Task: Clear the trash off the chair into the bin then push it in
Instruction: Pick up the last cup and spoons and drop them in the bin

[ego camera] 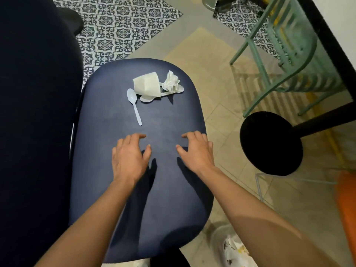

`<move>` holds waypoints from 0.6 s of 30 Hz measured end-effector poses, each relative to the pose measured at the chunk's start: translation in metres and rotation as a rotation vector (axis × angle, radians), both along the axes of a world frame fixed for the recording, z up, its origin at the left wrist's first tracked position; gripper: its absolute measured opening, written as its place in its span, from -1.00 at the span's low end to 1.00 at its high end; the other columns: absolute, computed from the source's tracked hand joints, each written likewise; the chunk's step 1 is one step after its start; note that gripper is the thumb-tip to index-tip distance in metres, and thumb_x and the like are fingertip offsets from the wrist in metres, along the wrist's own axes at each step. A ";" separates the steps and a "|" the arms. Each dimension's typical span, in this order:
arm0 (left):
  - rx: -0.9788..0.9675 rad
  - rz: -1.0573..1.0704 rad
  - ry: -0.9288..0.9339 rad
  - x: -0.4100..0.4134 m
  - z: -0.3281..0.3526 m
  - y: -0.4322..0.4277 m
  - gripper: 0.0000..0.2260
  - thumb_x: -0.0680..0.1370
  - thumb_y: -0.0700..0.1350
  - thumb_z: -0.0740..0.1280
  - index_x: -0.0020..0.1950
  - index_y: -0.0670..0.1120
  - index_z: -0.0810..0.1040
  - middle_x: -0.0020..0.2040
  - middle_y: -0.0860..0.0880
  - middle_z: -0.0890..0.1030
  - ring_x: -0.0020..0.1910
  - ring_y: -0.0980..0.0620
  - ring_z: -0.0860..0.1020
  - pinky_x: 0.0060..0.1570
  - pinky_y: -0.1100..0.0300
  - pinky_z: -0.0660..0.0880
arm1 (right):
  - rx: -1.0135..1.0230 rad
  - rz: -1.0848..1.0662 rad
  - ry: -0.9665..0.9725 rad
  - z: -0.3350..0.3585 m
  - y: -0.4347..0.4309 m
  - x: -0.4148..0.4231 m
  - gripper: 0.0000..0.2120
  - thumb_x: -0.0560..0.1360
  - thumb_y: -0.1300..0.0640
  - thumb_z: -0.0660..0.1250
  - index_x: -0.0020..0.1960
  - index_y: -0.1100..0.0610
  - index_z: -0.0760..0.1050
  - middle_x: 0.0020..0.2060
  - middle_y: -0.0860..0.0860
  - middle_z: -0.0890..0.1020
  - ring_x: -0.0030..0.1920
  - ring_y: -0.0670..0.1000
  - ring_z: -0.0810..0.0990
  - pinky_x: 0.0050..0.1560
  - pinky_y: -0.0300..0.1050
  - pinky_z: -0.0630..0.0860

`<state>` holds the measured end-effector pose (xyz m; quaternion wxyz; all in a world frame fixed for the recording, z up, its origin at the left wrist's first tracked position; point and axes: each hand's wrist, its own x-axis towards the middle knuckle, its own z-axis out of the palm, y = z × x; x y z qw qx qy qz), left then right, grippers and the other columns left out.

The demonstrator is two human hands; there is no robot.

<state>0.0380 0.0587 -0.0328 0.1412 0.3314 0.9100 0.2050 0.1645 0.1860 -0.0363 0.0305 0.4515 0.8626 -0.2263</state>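
Trash, white and crumpled, filled the translucent bin [221, 237] at the lower edge, just beside the dark blue padded chair seat [119, 199]. On that seat both bare hands lay palm-down and apart, left hand [129, 157] and right hand [196, 151] each with fingers spread, holding nothing. Farther along lay a clear plastic spoon [133, 104], then a tipped white paper cup [147, 85] over flat white cutlery [148, 98], and a crumpled white napkin [171, 80] touching it.

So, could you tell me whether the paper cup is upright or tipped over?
Tipped over: the paper cup lies on its side on the chair seat.
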 end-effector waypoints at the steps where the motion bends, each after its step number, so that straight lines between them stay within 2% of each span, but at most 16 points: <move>1: 0.000 0.007 -0.001 -0.005 -0.002 0.004 -0.71 0.53 -0.02 0.28 0.23 -0.06 0.47 0.16 -0.07 0.54 0.17 -0.14 0.40 0.11 0.04 0.26 | 0.005 0.003 0.008 -0.001 0.005 -0.006 -0.63 0.51 -0.07 0.24 0.28 0.04 0.39 0.21 0.01 0.45 0.26 0.06 0.34 0.24 -0.02 0.25; 9: 0.008 0.096 -0.053 -0.041 -0.017 0.043 -0.71 0.53 -0.03 0.28 0.23 -0.06 0.47 0.18 -0.05 0.54 0.17 -0.13 0.40 0.12 0.06 0.26 | 0.006 0.034 0.017 -0.014 0.049 -0.056 -0.63 0.50 -0.04 0.24 0.28 0.04 0.40 0.21 0.02 0.45 0.26 0.07 0.34 0.25 -0.01 0.25; 13: 0.001 0.136 -0.089 -0.061 -0.026 0.067 -0.71 0.53 -0.08 0.27 0.24 -0.10 0.46 0.17 -0.12 0.52 0.17 -0.17 0.39 0.12 0.03 0.30 | 0.039 0.035 0.032 -0.016 0.072 -0.079 -0.62 0.50 -0.03 0.25 0.27 0.06 0.39 0.20 0.02 0.45 0.23 0.07 0.36 0.23 -0.01 0.27; 18: 0.050 0.211 -0.079 -0.088 -0.037 0.091 -0.70 0.52 -0.13 0.27 0.25 -0.15 0.44 0.20 -0.16 0.43 0.17 -0.18 0.36 0.14 0.02 0.33 | 0.124 -0.003 0.122 -0.014 0.102 -0.112 -0.58 0.48 0.03 0.29 0.31 0.08 0.35 0.33 0.06 0.28 0.29 0.09 0.32 0.23 0.01 0.31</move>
